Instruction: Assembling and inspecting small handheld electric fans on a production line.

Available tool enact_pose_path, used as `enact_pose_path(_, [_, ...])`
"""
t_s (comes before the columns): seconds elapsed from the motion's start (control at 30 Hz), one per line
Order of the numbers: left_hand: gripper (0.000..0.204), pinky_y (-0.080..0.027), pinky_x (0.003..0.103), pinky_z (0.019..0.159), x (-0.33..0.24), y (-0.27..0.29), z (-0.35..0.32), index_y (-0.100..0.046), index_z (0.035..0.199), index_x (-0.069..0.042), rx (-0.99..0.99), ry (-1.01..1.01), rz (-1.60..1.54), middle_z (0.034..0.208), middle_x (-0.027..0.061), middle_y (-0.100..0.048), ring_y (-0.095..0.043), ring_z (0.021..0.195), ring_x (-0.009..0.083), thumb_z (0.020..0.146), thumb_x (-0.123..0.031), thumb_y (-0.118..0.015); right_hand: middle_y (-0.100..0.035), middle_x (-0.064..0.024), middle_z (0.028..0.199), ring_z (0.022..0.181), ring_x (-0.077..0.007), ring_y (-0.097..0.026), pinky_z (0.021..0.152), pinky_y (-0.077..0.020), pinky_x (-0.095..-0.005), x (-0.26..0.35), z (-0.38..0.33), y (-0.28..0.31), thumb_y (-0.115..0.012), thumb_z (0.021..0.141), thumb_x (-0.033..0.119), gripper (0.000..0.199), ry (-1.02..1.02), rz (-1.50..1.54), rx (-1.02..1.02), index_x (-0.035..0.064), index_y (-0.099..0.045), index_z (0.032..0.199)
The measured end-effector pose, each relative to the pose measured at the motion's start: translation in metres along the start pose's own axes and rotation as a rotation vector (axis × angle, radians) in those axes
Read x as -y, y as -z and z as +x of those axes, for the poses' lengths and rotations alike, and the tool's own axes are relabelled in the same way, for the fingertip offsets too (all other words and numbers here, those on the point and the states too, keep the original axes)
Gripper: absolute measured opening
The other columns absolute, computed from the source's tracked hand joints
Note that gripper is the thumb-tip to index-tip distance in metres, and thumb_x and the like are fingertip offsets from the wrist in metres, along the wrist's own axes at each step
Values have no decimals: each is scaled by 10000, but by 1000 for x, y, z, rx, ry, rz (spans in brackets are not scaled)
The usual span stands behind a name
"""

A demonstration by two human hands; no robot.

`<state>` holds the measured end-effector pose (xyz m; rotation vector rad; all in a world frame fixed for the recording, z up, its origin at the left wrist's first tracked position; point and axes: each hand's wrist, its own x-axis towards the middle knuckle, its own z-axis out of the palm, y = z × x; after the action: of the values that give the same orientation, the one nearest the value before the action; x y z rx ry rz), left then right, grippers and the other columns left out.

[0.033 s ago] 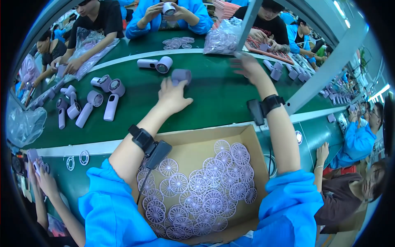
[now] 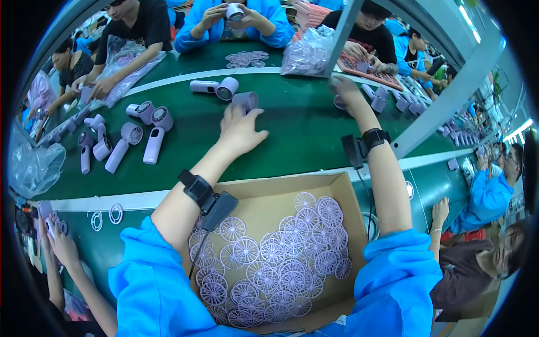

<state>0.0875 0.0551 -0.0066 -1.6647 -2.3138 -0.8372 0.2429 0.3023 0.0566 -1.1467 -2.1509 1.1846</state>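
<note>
My left hand [image 2: 240,133] reaches over the green bench with fingers apart and thumb out. Its fingertips are at a lavender handheld fan [image 2: 245,101], which they partly cover; I cannot tell whether they touch it. Beyond that lies another lavender fan [image 2: 226,89] with its handle pointing left. Out to the right, my right hand [image 2: 347,90] is smeared by motion. A round lavender piece [image 2: 339,103] shows just under its fingers, and its grip is unclear. Between my forearms a cardboard box [image 2: 269,194] holds many lavender spoked fan covers [image 2: 245,250].
Several lavender fans [image 2: 131,133] lie to the left, and more [image 2: 379,100] to the right. A metal post [image 2: 449,90] slants near my right arm. Clear bags [image 2: 307,53], loose covers [image 2: 247,58] and co-workers' hands are across the bench. Two white rings [image 2: 115,214] lie at left.
My right hand has shifted slightly, its fingers drawn in, and the round lavender piece beneath it shows more. My left hand remains by the fan. The whole view has moved slightly.
</note>
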Motion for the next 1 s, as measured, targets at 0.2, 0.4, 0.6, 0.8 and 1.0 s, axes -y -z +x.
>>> enact_pose_path(0.2, [339,-312,428,1041,-11,-12,11,-634,1086,-137,51,9,-146,1167,160,-558,-376,1226,336,776,-273,-651,-576,-210,1192,1103,-403,-539,917,-417,-489,-155,50,50,-503,851,308,391,-65,-828,-371,78,-544,1166])
enact_pose_path(0.4, [285,-377,432,987,-5,0,12,-660,1025,-101,269,11,-286,1156,163,-573,-491,1100,364,804,-276,-622,-561,-231,1200,1157,-342,-513,921,-333,-637,-121,12,20,-564,812,318,449,38,-1129,-212,164,-531,1232])
enact_pose_path(0.6, [472,-476,390,849,0,-5,14,-532,1249,-100,398,21,-461,963,159,-639,-616,851,326,862,-368,-559,-622,-200,1097,1012,-322,-590,888,-450,-368,-43,-7,-3,-624,796,352,564,150,-587,154,16,-514,1236])
enact_pose_path(0.8, [791,-527,345,619,-21,32,4,-79,1458,-169,297,315,-1203,910,129,-615,-627,695,204,876,-262,-606,-634,-141,1007,902,-205,-614,797,-479,-309,125,-145,-21,-512,899,254,379,103,-476,875,39,-535,1210])
enact_pose_path(1.0, [846,-512,288,497,-27,35,11,-77,1456,-206,95,305,-1342,905,104,-589,-610,632,150,839,-107,-648,-531,-185,1157,1082,-352,-513,900,-452,-429,81,-234,-113,-649,755,204,535,850,-832,1033,88,-500,1256])
